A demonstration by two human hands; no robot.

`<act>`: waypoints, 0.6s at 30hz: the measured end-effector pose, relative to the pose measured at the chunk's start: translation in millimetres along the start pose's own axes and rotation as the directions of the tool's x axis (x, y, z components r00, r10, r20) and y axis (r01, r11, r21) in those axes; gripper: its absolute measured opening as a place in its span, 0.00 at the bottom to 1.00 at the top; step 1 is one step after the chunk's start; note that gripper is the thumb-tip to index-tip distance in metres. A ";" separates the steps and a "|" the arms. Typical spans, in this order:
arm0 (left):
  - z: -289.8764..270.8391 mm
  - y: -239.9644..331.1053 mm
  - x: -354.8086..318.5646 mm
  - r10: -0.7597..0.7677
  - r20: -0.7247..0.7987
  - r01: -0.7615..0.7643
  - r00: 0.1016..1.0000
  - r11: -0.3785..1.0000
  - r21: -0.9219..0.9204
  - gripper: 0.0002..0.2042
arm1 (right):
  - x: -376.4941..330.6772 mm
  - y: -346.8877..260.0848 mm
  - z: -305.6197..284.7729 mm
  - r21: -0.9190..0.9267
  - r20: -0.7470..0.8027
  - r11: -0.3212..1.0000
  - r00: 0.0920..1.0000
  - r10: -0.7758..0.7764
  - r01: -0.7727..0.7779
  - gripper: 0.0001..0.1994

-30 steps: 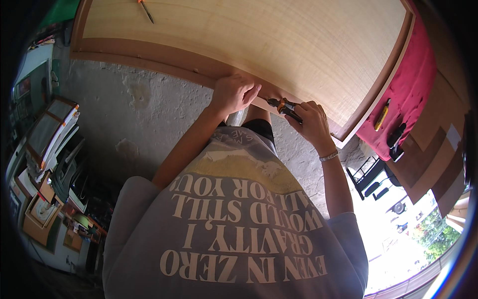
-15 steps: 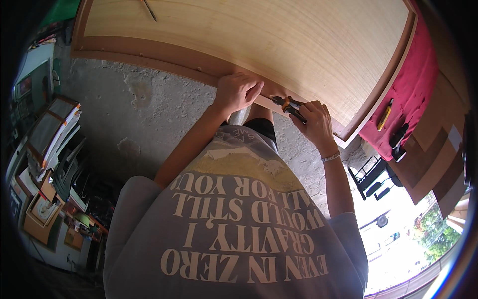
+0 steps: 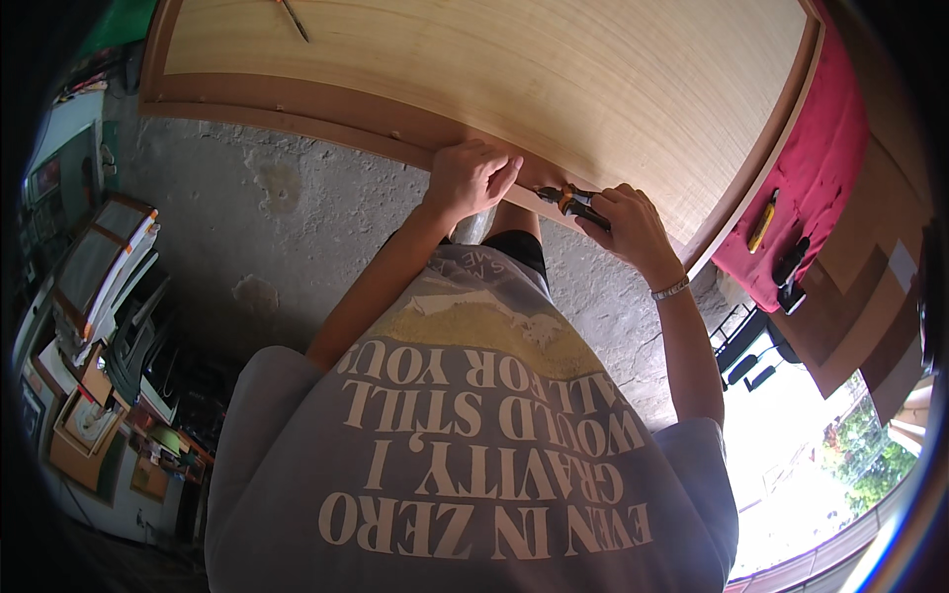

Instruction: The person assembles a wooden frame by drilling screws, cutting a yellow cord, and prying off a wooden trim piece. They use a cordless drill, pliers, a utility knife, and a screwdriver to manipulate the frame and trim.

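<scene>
A large pale wooden panel (image 3: 514, 74) with a raised brown wooden frame (image 3: 326, 136) lies in front of me. My left hand (image 3: 473, 181) is closed over the frame's near edge, its fingers curled. Just right of it, my right hand (image 3: 630, 229) grips black-and-orange pliers (image 3: 568, 203) by the handles. The plier jaws point left and meet the near frame strip. What lies between the jaws is too small to make out.
A thin screwdriver-like tool (image 3: 295, 20) lies on the panel's far left. On red cloth (image 3: 835, 128) at the right are a yellow utility knife (image 3: 762, 225) and a black tool (image 3: 791, 272). Stacked frames and boards (image 3: 99, 267) stand left. Rough concrete floor (image 3: 326, 208) runs beneath.
My right wrist and forearm have swung outward to the right, and the pliers lie flatter, with their jaws still at the frame. My left hand has stayed almost still.
</scene>
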State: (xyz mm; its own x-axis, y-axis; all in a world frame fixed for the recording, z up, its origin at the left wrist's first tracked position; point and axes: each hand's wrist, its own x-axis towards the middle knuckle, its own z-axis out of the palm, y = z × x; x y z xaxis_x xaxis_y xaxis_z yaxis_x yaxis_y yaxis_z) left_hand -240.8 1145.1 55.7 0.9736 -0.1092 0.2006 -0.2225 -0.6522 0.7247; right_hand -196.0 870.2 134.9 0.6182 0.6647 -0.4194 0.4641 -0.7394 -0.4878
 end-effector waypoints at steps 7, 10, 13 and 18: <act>1.3 -1.2 0.7 0.016 -0.036 -0.017 0.999 1.000 -0.016 0.18 | -8.2 -10.2 14.7 0.058 -0.051 0.996 0.996 0.077 -0.074 0.13; 0.5 -2.2 1.1 0.015 -0.044 -0.017 0.999 0.999 -0.047 0.17 | -15.5 -25.8 33.2 0.111 -0.191 0.987 0.972 0.134 -0.114 0.13; 0.7 -1.7 1.5 0.012 -0.068 -0.015 0.998 0.999 -0.047 0.18 | -26.1 -43.0 52.3 0.110 -0.325 0.977 0.922 0.211 -0.185 0.13; -0.6 -1.0 2.4 0.003 -0.078 -0.009 0.997 0.997 -0.072 0.20 | -36.7 -66.9 75.7 0.175 -0.359 0.919 0.847 0.393 -0.352 0.11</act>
State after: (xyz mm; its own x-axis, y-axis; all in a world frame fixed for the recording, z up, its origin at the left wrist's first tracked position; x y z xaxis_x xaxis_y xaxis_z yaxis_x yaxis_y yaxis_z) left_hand -238.3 1145.9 55.8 0.9659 -0.0524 0.2537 -0.2341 -0.5958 0.7683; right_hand -297.7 903.4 125.0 0.9335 0.2342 -0.2716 0.0980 -0.8951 -0.4350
